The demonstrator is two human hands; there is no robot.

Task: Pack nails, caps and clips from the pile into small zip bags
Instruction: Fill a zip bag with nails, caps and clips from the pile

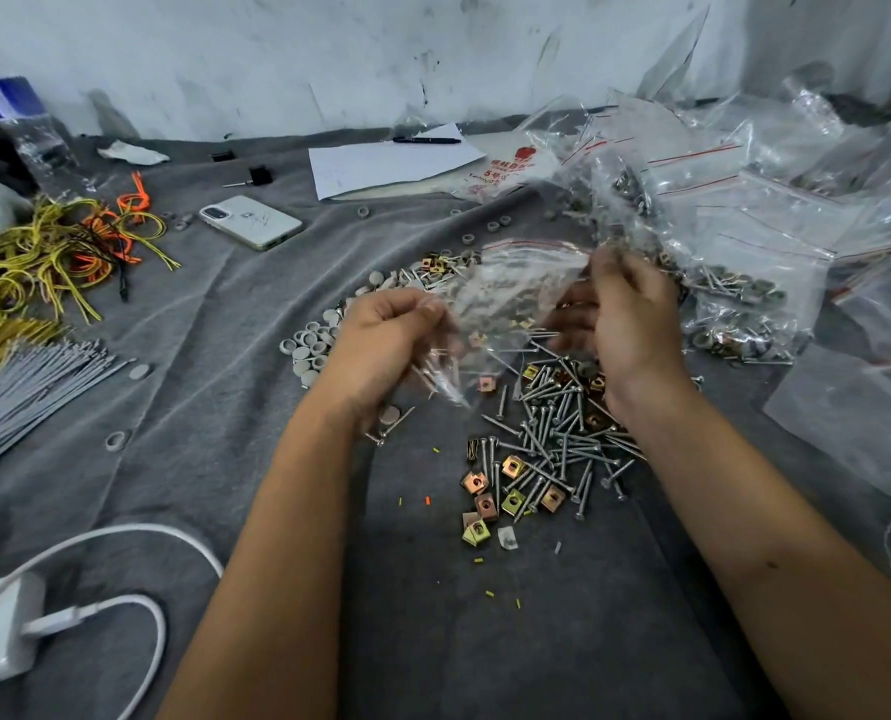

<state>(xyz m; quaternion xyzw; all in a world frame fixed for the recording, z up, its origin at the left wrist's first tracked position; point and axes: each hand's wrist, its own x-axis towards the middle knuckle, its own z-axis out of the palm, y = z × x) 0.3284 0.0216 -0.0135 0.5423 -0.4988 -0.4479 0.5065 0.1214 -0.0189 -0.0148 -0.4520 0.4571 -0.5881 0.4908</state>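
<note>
A small clear zip bag (511, 298) with a red strip at its top is held up above the pile between both hands. My left hand (386, 345) pinches its left edge and also holds a few nails under its fingers. My right hand (625, 314) grips the bag's right side near the top. Below lies the pile of silver nails (557, 433) mixed with gold and copper square clips (490, 501). Grey round caps (310, 350) are heaped to the left of my left hand.
Filled and empty zip bags (744, 241) are stacked at the right. A phone (251, 220), paper with a pen (386, 163), yellow and orange ties (53, 252), grey cable ties (32, 387) and a white charger (1, 631) lie on the grey cloth.
</note>
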